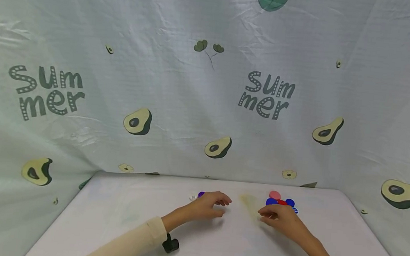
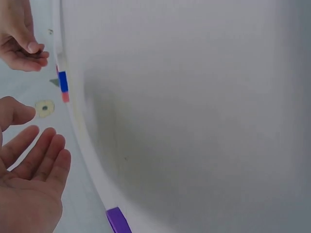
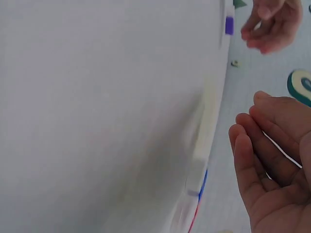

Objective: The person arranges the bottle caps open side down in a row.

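My left hand hovers above the white table with its fingers loosely extended and nothing in them. Just behind it are a purple disc and a small clear-white piece, both partly hidden by the hand. Over the right part of the table hovers my right hand, fingers softly bent and holding nothing. Beyond its knuckles lies a cluster of flat round pieces: a pink disc, two blue discs, a red disc and a blue-and-white piece. The right hand covers part of this cluster.
The white table has a faint yellowish stain between the hands. A pale curtain printed with avocados and lettering hangs behind and beside it. Each wrist wears a small black camera mount.
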The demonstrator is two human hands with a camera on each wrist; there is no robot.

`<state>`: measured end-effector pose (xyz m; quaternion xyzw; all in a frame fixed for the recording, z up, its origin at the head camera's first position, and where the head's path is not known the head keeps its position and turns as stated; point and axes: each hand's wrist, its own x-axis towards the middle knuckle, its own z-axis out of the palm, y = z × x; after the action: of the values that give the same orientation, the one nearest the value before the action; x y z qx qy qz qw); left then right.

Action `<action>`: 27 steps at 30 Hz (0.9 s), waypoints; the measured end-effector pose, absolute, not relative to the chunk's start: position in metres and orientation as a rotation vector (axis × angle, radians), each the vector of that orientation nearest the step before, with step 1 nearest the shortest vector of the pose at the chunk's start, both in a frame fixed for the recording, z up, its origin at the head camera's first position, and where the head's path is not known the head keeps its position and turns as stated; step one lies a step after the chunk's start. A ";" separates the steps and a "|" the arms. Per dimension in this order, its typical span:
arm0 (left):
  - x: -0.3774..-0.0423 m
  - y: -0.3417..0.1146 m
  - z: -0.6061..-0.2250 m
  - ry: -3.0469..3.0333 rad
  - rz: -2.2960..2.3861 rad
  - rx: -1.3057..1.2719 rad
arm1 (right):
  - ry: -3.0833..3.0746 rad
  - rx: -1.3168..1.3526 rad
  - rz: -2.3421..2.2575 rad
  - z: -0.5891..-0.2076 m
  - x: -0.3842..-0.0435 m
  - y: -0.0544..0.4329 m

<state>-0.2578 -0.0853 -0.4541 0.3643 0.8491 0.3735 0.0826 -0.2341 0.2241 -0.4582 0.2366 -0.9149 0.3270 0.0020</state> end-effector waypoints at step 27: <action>-0.251 -0.014 -0.462 2.449 1.216 1.071 | -2.986 0.629 0.801 -0.454 -0.245 0.273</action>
<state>-0.2510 -0.0135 -0.4621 0.3628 0.8296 0.4120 0.1021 -0.2450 0.2731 -0.4545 0.1993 -0.9464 0.2539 -0.0068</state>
